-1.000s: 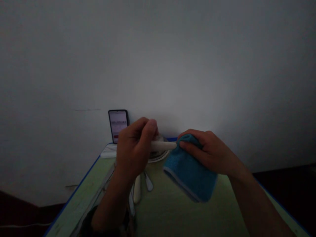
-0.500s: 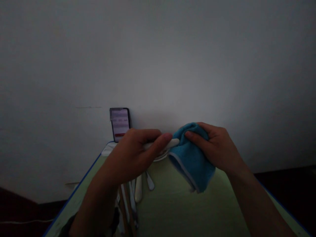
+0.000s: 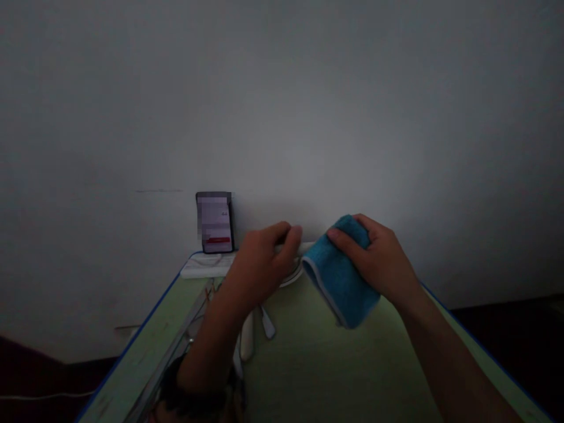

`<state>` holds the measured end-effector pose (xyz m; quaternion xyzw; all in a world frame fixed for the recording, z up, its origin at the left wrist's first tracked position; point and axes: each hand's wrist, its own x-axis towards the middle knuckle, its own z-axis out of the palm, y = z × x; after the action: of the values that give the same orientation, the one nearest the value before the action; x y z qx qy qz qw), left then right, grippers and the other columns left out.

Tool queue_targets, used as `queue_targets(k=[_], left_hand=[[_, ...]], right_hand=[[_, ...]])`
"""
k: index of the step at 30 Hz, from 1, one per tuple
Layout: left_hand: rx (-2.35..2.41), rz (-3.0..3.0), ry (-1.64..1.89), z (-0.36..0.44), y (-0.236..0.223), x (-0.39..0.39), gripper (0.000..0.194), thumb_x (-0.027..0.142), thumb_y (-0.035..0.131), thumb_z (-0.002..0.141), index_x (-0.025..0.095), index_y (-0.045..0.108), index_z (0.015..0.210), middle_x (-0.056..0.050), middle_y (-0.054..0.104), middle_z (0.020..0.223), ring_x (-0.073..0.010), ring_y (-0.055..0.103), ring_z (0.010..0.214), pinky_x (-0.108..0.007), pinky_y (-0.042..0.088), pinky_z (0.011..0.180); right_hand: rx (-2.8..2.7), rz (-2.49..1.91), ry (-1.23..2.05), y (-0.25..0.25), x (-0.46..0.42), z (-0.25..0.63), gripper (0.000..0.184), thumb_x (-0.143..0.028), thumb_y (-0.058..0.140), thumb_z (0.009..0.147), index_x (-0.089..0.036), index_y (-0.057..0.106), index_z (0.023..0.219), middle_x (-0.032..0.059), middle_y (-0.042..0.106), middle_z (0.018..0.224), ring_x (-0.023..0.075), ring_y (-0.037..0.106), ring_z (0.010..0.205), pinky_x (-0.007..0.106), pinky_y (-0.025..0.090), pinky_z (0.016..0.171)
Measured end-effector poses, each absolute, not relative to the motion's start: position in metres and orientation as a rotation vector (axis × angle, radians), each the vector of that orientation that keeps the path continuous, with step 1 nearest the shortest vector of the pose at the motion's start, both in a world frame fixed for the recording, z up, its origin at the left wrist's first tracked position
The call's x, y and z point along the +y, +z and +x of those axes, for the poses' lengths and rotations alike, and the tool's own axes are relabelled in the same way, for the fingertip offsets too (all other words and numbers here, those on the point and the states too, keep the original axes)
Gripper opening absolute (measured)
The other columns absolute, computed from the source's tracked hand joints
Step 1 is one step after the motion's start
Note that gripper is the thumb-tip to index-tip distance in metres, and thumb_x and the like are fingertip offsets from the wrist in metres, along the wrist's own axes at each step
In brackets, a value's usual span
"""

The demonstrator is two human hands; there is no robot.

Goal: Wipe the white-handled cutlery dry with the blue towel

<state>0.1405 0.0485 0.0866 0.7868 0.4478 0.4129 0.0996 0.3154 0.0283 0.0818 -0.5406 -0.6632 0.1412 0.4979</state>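
My right hand [image 3: 374, 249] grips a folded blue cloth [image 3: 346, 279] with a pale edge, thumb on top and fingers behind. The cloth hangs above the table, right of my left hand [image 3: 271, 258]. That left hand is closed, its thumb pressed toward the curled fingers; what lies in it, if anything, is hidden. Just behind it shows a white round object [image 3: 293, 277] with a rim, partly covered by the hand and the cloth. Below the left hand lie a spoon-like handle [image 3: 267, 324] and a cream handle [image 3: 247, 341], their far ends hidden.
A phone [image 3: 217, 223] leans upright against the wall, behind a white flat strip [image 3: 205, 267] at the table's back edge. Several long utensils lie under my left forearm. The green table [image 3: 326, 370] has blue edges and meets the wall [image 3: 286, 117].
My left hand has drawn slightly up and away from the cloth; the white handle it held against the cloth is no longer clearly seen. The cloth has moved slightly up and hangs flatter.
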Motion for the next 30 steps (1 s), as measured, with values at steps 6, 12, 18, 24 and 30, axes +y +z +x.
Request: queue_targets(k=[6, 12, 18, 24, 30], left_hand=[[1.263, 2.402, 1.029, 0.137, 0.086, 0.054, 0.041, 0.036, 0.038, 0.091, 0.016, 0.045, 0.055, 0.006, 0.038, 0.049, -0.0091, 0.040, 0.048, -0.022, 0.025, 0.047], [1.149, 2.480, 0.962, 0.135, 0.092, 0.048, 0.037, 0.040, 0.045, 0.088, 0.016, 0.055, 0.062, 0.006, 0.049, 0.052, -0.0092, 0.047, 0.050, -0.021, 0.032, 0.050], [1.110, 2.526, 0.923, 0.134, 0.094, 0.041, 0.025, 0.039, 0.046, 0.088, 0.018, 0.058, 0.082, 0.000, 0.065, 0.070, -0.0136, 0.060, 0.062, -0.023, 0.040, 0.058], [1.135, 2.471, 0.999, 0.133, 0.094, 0.040, 0.019, 0.036, 0.050, 0.086, 0.019, 0.050, 0.093, 0.001, 0.067, 0.073, -0.0138, 0.062, 0.063, -0.023, 0.043, 0.061], [1.138, 2.596, 0.845, 0.128, 0.097, 0.041, 0.032, 0.036, 0.045, 0.087, 0.016, 0.057, 0.065, 0.006, 0.050, 0.052, -0.0087, 0.049, 0.048, -0.019, 0.034, 0.049]], right_hand=[[-1.647, -1.341, 0.393, 0.082, 0.032, 0.320, 0.033, -0.050, 0.058, 0.077, -0.018, 0.056, 0.068, -0.0036, 0.054, 0.058, 0.0102, 0.048, 0.053, 0.023, 0.036, 0.050], [-1.726, -1.288, 0.443, 0.080, 0.033, 0.323, 0.036, -0.050, 0.052, 0.082, -0.018, 0.054, 0.065, -0.0042, 0.051, 0.058, 0.0096, 0.047, 0.055, 0.023, 0.036, 0.052], [-1.693, -1.288, 0.433, 0.084, 0.031, 0.325, 0.037, -0.051, 0.052, 0.082, -0.018, 0.053, 0.064, -0.0047, 0.049, 0.057, 0.0092, 0.046, 0.054, 0.023, 0.035, 0.052], [-1.719, -1.296, 0.330, 0.084, 0.031, 0.322, 0.036, -0.051, 0.053, 0.080, -0.018, 0.053, 0.065, -0.0042, 0.052, 0.059, 0.0096, 0.048, 0.056, 0.023, 0.034, 0.054], [-1.894, -1.254, 0.347, 0.084, 0.031, 0.326, 0.036, -0.050, 0.053, 0.082, -0.018, 0.053, 0.065, -0.0050, 0.052, 0.057, 0.0085, 0.046, 0.055, 0.021, 0.032, 0.051]])
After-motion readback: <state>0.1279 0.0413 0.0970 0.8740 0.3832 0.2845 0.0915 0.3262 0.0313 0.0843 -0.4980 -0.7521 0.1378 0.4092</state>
